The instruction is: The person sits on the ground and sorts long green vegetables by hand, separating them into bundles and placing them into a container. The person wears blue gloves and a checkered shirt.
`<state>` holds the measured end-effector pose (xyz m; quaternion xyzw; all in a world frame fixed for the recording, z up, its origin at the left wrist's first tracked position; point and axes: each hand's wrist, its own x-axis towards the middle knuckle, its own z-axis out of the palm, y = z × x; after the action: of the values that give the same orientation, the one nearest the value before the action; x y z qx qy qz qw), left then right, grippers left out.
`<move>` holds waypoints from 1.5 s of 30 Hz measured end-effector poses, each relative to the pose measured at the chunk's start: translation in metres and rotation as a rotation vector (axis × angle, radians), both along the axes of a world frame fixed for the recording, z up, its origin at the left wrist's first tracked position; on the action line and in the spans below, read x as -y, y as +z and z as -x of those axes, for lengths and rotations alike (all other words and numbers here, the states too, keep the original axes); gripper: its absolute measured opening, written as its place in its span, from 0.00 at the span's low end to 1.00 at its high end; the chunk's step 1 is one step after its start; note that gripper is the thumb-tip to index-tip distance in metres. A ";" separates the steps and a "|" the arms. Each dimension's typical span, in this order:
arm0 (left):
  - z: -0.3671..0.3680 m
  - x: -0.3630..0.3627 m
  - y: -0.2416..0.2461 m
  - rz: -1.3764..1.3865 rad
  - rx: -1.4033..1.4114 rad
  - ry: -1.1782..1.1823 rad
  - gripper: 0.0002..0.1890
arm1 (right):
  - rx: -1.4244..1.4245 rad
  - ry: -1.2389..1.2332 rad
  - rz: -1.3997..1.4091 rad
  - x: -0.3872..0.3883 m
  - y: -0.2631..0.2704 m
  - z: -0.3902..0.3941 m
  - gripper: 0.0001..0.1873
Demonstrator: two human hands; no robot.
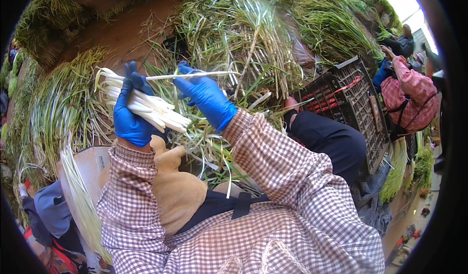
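My left hand (133, 107), in a blue glove, is closed around a bundle of white vegetable stalks (157, 112) that points down to the right. A single thin pale stalk (166, 77) runs from the fingertips of my left hand across to my right hand (206, 95), also gloved in blue. The fingers of my right hand are bent around this stalk, and its far end sticks out to the right. Loose peeled leaves and stalk scraps (212, 153) lie below the hands, close to my lap.
Heaped green stalks (234, 29) lie ahead, with more piled at the left (62, 102). A dark plastic crate (365, 116) stands tilted at the right. Long pale stalks (78, 186) rest by a cardboard box (97, 157). A person in a pink checked top (409, 95) is at the far right.
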<state>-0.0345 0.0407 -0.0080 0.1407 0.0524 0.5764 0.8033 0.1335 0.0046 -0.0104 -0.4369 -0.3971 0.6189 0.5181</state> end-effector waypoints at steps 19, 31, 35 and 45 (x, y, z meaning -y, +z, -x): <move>0.032 -0.018 0.011 0.002 -0.051 -0.086 0.23 | 1.561 0.060 -0.153 0.057 -0.010 -0.152 0.17; 0.023 -0.017 0.021 -0.159 -0.575 0.068 0.23 | 0.097 0.372 0.305 0.090 0.001 -0.038 0.15; -0.011 0.002 0.015 -0.161 -0.801 -0.067 0.22 | -0.025 0.134 0.221 0.073 0.015 -0.046 0.16; -0.066 0.039 0.004 0.029 -0.820 -0.229 0.23 | 0.108 0.508 0.241 0.047 -0.005 -0.050 0.19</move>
<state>0.0316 0.0020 -0.0041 0.3518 0.3597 0.3792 0.7765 0.1832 -0.0428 -0.0158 -0.4142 -0.4445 0.7474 0.2687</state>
